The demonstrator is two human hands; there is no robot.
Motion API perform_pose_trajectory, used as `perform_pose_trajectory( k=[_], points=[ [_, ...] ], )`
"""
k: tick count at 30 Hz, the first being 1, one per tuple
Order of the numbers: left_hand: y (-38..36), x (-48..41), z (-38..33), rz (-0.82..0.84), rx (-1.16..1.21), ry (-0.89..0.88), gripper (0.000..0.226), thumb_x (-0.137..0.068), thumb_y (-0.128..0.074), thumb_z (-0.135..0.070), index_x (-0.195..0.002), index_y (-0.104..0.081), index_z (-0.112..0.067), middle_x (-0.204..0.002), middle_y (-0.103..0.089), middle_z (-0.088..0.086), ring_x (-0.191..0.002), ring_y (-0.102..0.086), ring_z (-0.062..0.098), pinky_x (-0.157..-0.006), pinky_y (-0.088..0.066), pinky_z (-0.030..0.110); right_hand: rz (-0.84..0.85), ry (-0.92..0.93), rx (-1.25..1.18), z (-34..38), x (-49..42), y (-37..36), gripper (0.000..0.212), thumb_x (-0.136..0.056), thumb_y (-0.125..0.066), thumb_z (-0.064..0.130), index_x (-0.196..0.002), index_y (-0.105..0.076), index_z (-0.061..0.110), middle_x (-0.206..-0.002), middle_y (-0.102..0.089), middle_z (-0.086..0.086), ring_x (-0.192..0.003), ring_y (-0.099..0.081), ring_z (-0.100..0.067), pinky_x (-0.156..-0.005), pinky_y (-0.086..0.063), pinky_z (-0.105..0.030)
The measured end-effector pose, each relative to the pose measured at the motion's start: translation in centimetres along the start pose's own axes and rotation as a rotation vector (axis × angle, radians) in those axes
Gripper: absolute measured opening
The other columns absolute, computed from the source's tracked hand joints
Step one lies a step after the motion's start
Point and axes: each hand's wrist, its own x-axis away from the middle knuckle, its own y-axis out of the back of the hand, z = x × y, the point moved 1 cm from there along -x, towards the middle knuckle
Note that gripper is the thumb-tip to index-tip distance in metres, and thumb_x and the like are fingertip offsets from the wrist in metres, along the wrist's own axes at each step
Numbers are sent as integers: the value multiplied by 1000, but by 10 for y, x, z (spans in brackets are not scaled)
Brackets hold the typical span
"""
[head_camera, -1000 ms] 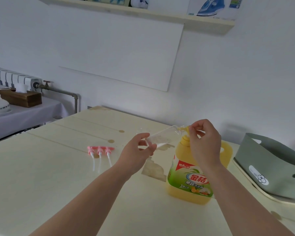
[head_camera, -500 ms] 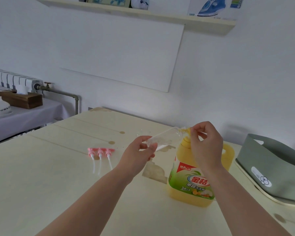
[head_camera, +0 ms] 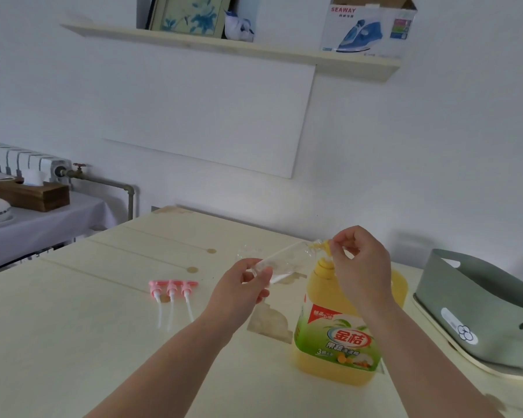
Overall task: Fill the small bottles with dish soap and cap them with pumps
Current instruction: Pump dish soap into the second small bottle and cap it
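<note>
- Left hand: fingers curled round the base of a small clear bottle, which is held tilted above the table, neck up toward the right.
- Right hand: fingertips pinch a small yellow piece at the bottle's mouth; what it is, unclear.
- Yellow dish soap jug: upright on the table, just beneath the right hand.
- Three pink pumps: lying side by side, left of the hands.

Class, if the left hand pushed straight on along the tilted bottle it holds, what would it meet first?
Probably the right hand, pinching at the mouth of the small bottle, just above the soap jug; depth is unclear.
</note>
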Motion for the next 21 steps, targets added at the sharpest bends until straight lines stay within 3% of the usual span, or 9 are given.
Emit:
perform_pose_trajectory(
  k=[4,7,14,17,21],
  points=[
    [-1,3,5,-13,-27,0,22,-91,-58,-38,-111,-61,-29,-96,-67,3,-79,-69,11,-90,-54,36,41,-7,24,-2,4,2,15,-89,-64,15,-79,-59,25,-83,-63,17,-87,-57,3,-71,-39,-12],
    [-1,3,4,-17,-8,-6,13,-91,-59,-37,-103,-62,-34,-93,-68,1,-82,-69,14,-91,-54,39,52,-24,9,-1,0,2,15,-89,-64,14,-79,-60,25,-84,-63,15,-89,-58,-3,-73,-42,-18],
    [2,5,-5,35,70,-14,21,-90,-60,-20,-110,-66,-27,-93,-66,-5,-84,-68,16,-90,-55,34,5,-7,-52,6,-7,3,21,-87,-65,10,-77,-58,27,-80,-63,15,-81,-59,2,-65,-39,-8],
    [1,4,-5,24,64,-5,30,-91,-59,-20,-121,-62,-23,-102,-65,-2,-82,-67,14,-90,-55,35,-17,-15,-56,3,-5,3,20,-86,-66,9,-76,-58,24,-78,-62,13,-79,-58,2,-61,-39,-4],
    [-1,5,-4,17,51,0,26,-92,-57,-20,-116,-63,-25,-107,-64,2,-76,-65,12,-88,-55,32,-34,-13,-58,-2,3,-2,23,-86,-66,9,-73,-56,24,-76,-61,15,-79,-58,2,-61,-38,-3]
  ],
)
